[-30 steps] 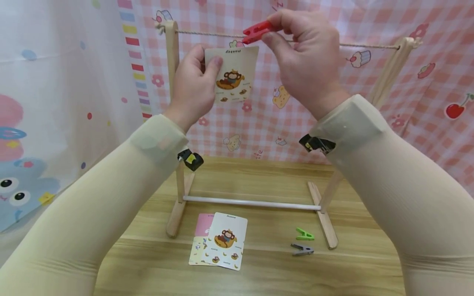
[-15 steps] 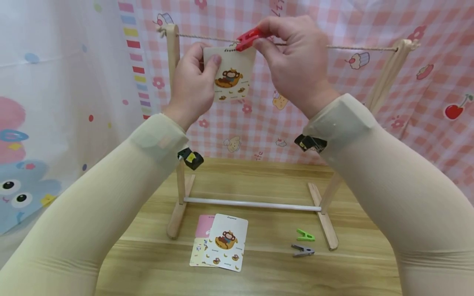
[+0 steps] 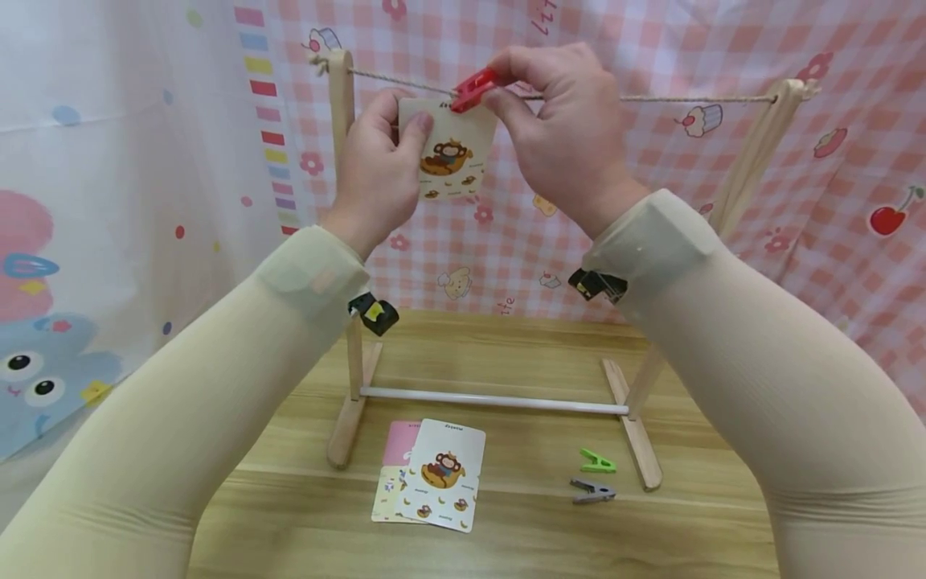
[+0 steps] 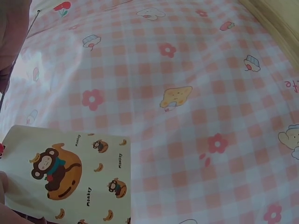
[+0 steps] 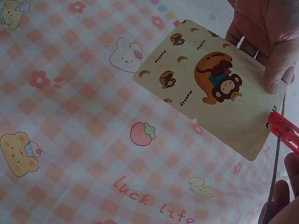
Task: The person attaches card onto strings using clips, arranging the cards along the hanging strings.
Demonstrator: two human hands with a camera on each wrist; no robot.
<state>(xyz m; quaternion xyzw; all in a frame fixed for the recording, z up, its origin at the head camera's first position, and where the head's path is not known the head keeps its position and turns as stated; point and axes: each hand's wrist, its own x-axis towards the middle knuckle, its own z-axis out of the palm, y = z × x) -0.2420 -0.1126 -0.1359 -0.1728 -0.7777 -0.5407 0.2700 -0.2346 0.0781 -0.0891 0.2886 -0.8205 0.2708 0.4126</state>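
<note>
My left hand point(image 3: 376, 169) pinches a cream monkey card point(image 3: 456, 173) by its upper left side, thumb across the front. The card hangs upright against the rope point(image 3: 694, 99), its top edge level with it. My right hand point(image 3: 567, 133) squeezes the handle end of a red clothespin point(image 3: 472, 90) between thumb and fingers. In the right wrist view the tip of the clothespin point(image 5: 282, 127) overlaps the card's top edge at the rope, covering part of the lettering. The left wrist view shows the card's printed face point(image 4: 70, 172), with the left fingers mostly out of frame.
A wooden stand with posts point(image 3: 343, 104) and a white bottom bar point(image 3: 492, 399) carries the rope. On the table point(image 3: 535, 539) lie another monkey card point(image 3: 443, 482) over a pink-and-yellow card point(image 3: 387, 486), a green clothespin point(image 3: 597, 461) and a grey clothespin point(image 3: 593, 490). A checked curtain hangs behind.
My right hand has moved left and down, carrying the red clothespin from beyond the card's upper right corner onto its top edge. The left hand has stayed nearly in place with the card.
</note>
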